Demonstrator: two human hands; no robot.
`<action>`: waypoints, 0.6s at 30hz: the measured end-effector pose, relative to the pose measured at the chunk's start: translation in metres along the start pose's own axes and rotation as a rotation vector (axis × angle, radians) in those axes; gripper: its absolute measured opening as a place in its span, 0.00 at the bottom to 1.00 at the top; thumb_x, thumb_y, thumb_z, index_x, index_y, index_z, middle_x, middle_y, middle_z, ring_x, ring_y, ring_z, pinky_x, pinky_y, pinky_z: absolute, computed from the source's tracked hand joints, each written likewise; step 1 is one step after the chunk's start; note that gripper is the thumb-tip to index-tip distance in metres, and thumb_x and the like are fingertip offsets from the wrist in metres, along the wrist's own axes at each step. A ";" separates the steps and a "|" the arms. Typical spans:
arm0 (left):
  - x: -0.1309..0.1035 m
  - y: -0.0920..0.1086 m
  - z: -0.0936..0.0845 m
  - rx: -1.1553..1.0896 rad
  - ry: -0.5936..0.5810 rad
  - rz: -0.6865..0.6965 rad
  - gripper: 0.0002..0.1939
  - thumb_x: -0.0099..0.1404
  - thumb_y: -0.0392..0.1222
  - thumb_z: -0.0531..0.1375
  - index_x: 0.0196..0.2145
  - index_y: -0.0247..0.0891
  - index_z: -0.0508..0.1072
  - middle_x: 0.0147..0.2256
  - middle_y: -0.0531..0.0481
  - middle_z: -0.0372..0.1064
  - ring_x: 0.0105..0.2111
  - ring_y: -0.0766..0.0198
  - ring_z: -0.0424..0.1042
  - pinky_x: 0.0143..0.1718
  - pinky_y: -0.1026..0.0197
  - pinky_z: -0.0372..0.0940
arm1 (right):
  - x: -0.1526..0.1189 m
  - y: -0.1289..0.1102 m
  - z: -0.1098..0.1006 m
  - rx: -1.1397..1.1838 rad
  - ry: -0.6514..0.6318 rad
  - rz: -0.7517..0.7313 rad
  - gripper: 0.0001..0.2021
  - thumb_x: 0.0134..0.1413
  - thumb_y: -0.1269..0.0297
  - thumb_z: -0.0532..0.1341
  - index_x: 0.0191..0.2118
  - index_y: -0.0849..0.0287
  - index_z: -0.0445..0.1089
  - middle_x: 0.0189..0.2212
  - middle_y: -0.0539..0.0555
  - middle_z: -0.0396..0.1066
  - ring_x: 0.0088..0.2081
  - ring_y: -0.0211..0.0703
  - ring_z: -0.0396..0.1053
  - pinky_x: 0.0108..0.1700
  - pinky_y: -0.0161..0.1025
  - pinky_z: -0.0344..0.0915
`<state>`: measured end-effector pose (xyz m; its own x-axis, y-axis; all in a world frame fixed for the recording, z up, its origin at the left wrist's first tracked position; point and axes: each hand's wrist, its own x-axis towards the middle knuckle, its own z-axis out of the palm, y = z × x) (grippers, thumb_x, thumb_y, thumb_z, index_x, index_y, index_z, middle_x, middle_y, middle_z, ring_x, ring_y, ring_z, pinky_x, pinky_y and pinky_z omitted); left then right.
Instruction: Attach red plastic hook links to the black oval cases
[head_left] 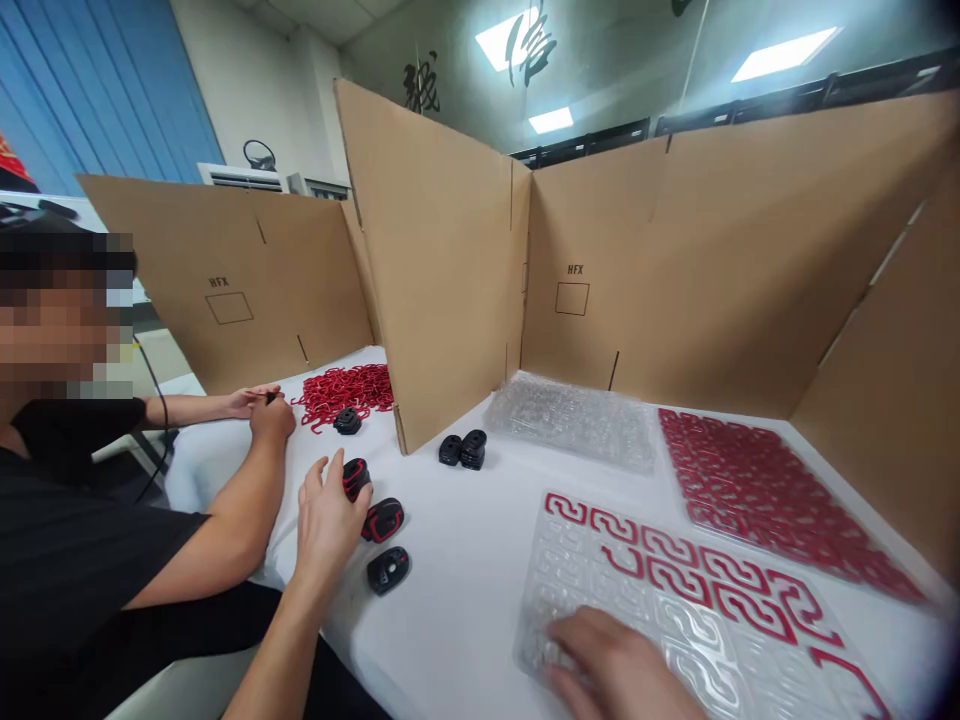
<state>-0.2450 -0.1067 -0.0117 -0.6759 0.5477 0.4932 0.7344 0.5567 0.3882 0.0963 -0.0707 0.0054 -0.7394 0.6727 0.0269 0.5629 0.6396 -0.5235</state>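
At eight o'clock in view, my left hand [330, 515] pinches a black-and-red piece [355, 479], the step apparently being to grasp it, the next move calling for steady grip; at five o'clock my right hand [619, 660] curls over a clear tray [561, 570], whether pinching I cannot tell.

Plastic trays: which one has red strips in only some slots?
The near tray by the right hand; the far-right tray looks red throughout, and the back tray shows no red.
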 end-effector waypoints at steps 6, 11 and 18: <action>0.004 -0.008 0.011 -0.058 -0.215 -0.021 0.28 0.64 0.39 0.53 0.62 0.39 0.60 0.48 0.39 0.68 0.46 0.51 0.72 0.49 0.54 0.64 | 0.095 -0.115 0.084 0.035 0.172 -0.040 0.16 0.51 0.63 0.65 0.46 0.61 0.71 0.45 0.63 0.70 0.48 0.60 0.66 0.49 0.53 0.65; 0.007 -0.018 0.007 -0.100 -0.248 0.039 0.26 0.64 0.39 0.54 0.60 0.41 0.62 0.46 0.41 0.70 0.44 0.53 0.73 0.48 0.56 0.65 | 0.128 -0.132 0.106 -0.039 0.154 -0.032 0.15 0.50 0.68 0.66 0.44 0.65 0.70 0.40 0.65 0.71 0.46 0.62 0.64 0.49 0.56 0.61; 0.005 -0.035 0.010 -0.229 -0.265 0.110 0.28 0.62 0.37 0.56 0.60 0.41 0.61 0.49 0.43 0.70 0.48 0.55 0.71 0.51 0.57 0.63 | 0.148 -0.121 0.101 0.227 0.358 0.012 0.11 0.48 0.75 0.64 0.38 0.58 0.65 0.41 0.56 0.68 0.44 0.52 0.64 0.48 0.46 0.63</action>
<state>-0.2745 -0.1172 -0.0308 -0.5626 0.7559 0.3347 0.7781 0.3474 0.5234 -0.1185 -0.0859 -0.0130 -0.5355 0.7921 0.2930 0.4452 0.5596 -0.6990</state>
